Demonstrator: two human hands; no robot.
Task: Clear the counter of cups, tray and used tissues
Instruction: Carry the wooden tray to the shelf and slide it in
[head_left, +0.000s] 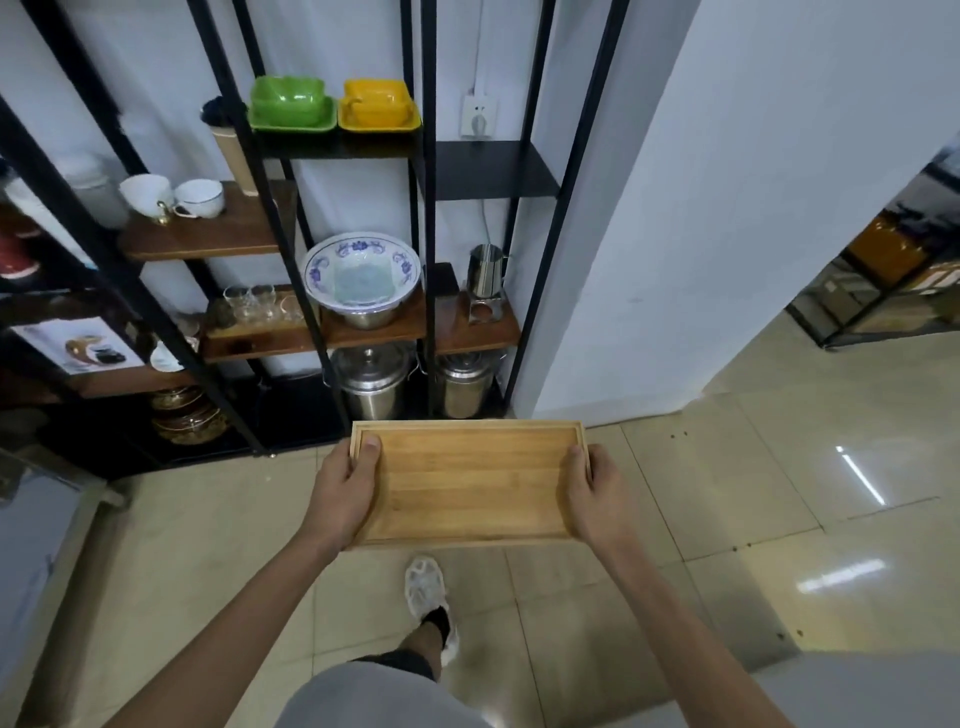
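An empty wooden tray (467, 480) is carried level at waist height, its long axis running left to right across the person's body, in front of a black-framed shelving unit (426, 208). The left hand (343, 493) grips the tray's left short end and the right hand (592, 499) its right short end, each with the thumb laid over the rim and the fingers hidden beneath; both are clamped on the tray alike, neither nearer than the other. The shelves lie straight ahead of the tray and higher.

No cups or tissues ride on the tray, and the counter named in the task does not show here, so its state cannot be told. The tray appears to be on its way to storage.

Of the shelves ahead, the bare black shelf (493, 169) at upper right looks the freest landing place. The wooden shelf (363, 332) below it holds a blue-patterned bowl (362, 275), drinking glasses (254, 301) and a steel pitcher (485, 270). Higher up sit a green dish (291, 104) and a yellow dish (379, 104), with white teacups (174, 195) to the left. Two steel pots (410, 384) stand at the bottom.

Underfoot is glossy pale tile floor (727, 493). A white wall (727, 208) closes the right, with an opening beyond it to another room.
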